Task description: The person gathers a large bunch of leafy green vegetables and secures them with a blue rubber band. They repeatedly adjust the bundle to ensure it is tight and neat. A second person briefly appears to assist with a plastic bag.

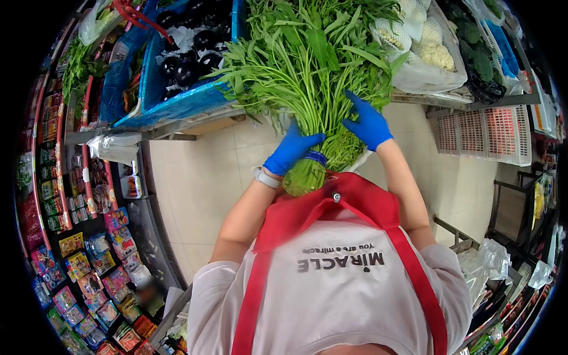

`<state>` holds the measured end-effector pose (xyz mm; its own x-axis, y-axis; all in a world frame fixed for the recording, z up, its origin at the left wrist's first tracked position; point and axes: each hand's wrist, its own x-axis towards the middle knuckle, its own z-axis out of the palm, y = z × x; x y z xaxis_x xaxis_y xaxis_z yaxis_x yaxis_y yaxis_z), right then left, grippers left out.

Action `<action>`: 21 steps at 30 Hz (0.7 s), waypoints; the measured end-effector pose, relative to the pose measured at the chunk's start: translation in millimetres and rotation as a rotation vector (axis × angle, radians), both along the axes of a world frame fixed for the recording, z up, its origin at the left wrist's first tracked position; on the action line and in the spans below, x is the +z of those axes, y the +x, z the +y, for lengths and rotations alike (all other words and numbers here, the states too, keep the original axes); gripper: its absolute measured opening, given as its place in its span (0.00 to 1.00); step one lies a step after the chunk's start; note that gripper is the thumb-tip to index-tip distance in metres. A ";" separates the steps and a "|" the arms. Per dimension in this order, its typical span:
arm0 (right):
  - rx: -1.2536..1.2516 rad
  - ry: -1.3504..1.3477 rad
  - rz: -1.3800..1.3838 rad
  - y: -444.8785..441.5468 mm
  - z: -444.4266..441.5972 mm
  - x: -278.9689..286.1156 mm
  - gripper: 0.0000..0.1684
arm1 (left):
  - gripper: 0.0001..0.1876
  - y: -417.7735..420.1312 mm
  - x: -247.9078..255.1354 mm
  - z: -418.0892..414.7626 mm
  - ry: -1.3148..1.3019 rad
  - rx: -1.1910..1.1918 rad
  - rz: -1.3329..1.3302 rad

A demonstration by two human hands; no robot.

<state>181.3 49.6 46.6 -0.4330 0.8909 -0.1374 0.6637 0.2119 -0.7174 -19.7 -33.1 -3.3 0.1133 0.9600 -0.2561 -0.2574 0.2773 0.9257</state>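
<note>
My left hand [293, 148], in a blue glove, is closed round the stems of a large bunch of leafy greens [306, 95], just above the blue band [315, 156] that ties them. The cut stem ends [304, 177] point toward my red apron [328, 199]. My right hand [368, 122], gloved in blue too, is at the right side of the greens with its fingers apart, touching or very near the leaves. More greens lie beneath and beyond the tied bunch, and where one bunch ends is hard to tell.
A blue crate [151, 88] of dark eggplants [186, 71] stands at the upper left. Cauliflowers [437, 55] in foam nets are at the upper right, above a white plastic basket [483, 135]. Shelves of packaged snacks [88, 275] line the left. Tiled floor [199, 177] shows below the stand.
</note>
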 end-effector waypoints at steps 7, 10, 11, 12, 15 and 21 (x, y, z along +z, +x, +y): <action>-0.213 -0.278 0.366 -84.4 44.2 -41.2 0.23 | 0.32 2.1 -14.8 -1.0 0.073 0.043 0.146; -0.244 -0.628 0.529 -79.1 58.3 -41.7 0.22 | 0.37 2.6 -5.1 1.8 0.010 0.027 0.006; -0.277 -0.599 0.555 -74.5 59.3 -43.6 0.22 | 0.37 2.8 -5.1 2.5 -0.011 0.023 -0.008; -0.304 -0.575 0.577 -71.1 54.6 -44.1 0.21 | 0.37 2.8 -5.7 0.7 -0.034 0.025 -0.022; -0.287 -0.499 0.569 -60.2 45.9 -37.4 0.18 | 0.36 0.5 -14.3 0.9 -0.047 0.029 -0.007; -0.088 -0.678 0.722 -32.4 28.3 -26.4 0.13 | 0.35 1.2 -13.8 2.1 0.100 0.019 0.088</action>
